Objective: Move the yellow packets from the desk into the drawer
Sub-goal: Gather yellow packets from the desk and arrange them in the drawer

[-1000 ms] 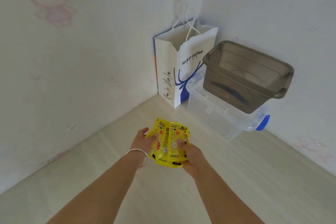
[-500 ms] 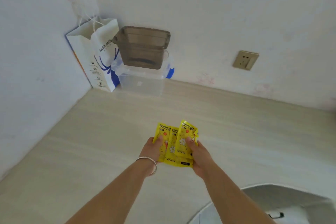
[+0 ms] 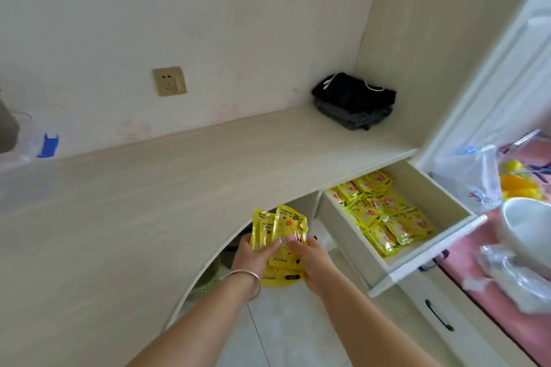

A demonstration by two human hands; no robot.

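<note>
Yellow packets (image 3: 278, 243) sit fanned between both hands, left hand (image 3: 250, 255) and right hand (image 3: 310, 259) each pinching the stack, off the desk (image 3: 149, 202) edge. Carry rightward over the open drawer (image 3: 423, 250); lower flat onto the packets already inside before letting go.

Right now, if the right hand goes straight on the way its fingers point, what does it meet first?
Probably the desk's curved front edge, beyond the yellow packets that the right hand already grips; depth is unclear.
</note>
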